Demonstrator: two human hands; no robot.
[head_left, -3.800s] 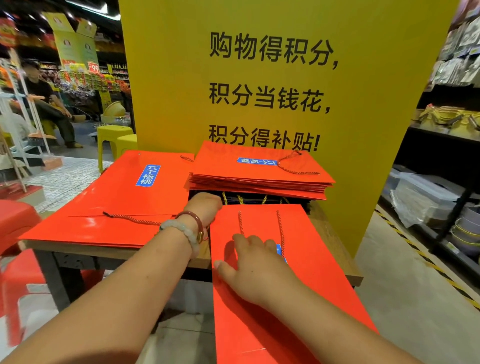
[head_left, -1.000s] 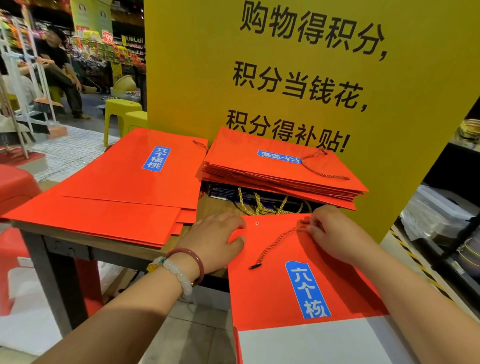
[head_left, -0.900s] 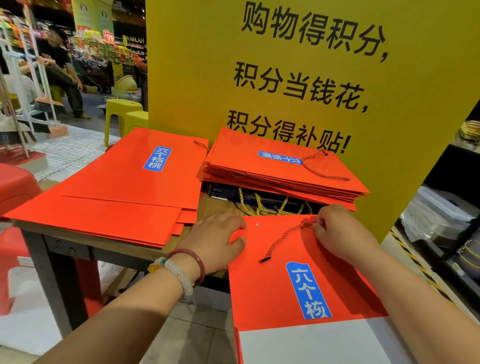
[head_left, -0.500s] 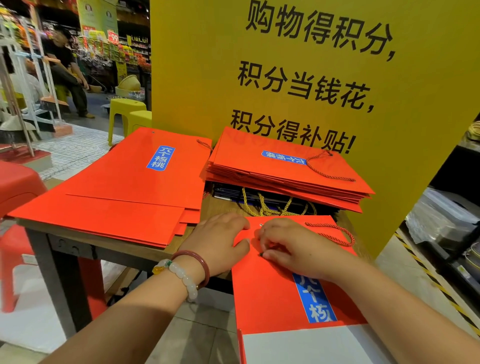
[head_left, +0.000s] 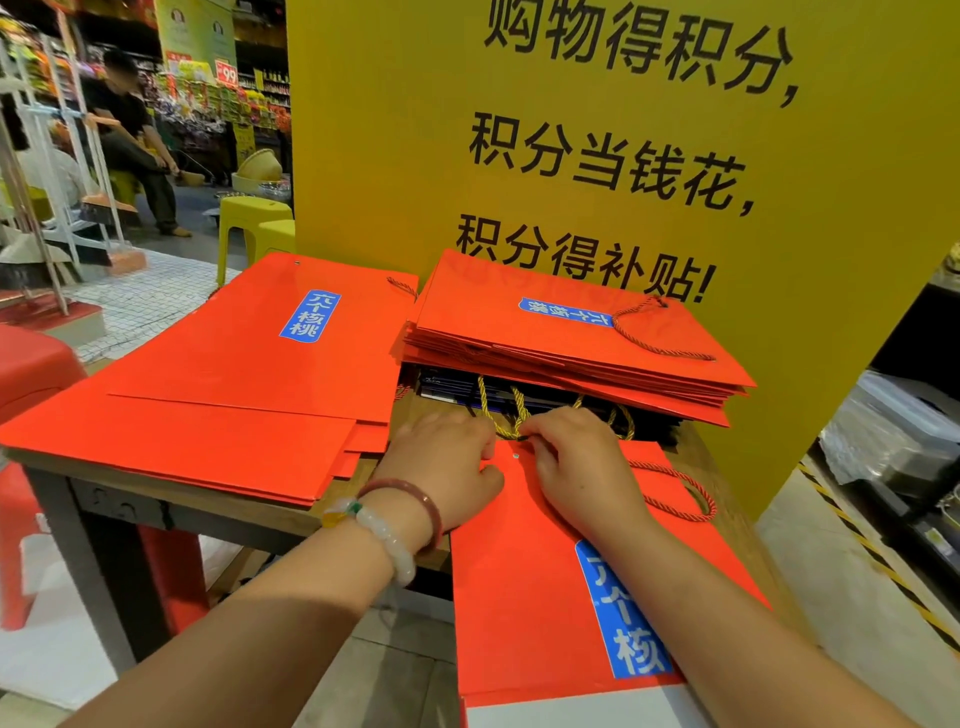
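A flat red paper bag (head_left: 530, 597) with a blue label lies half on the wooden table (head_left: 208, 512), its lower end hanging toward me. My left hand (head_left: 447, 467) grips the bag's top left corner, thumb lying on the paper. My right hand (head_left: 582, 467) pinches the end of a red cord (head_left: 691, 499) at the bag's top edge, just beside a small hole (head_left: 515, 456). The cord's remaining length loops out over the bag's right side.
A stack of red bags (head_left: 545, 338) rests on dark bags with gold cords (head_left: 519, 402) behind my hands. A spread pile of red bags (head_left: 249, 374) covers the table's left. A yellow sign (head_left: 389, 156) stands behind. Red stool (head_left: 31, 374) left, shelves (head_left: 904, 441) right.
My right hand has carried the cord's free end from the bag's top right corner leftward to the hole near the left corner. The cord now loops at the right. My left hand stayed.
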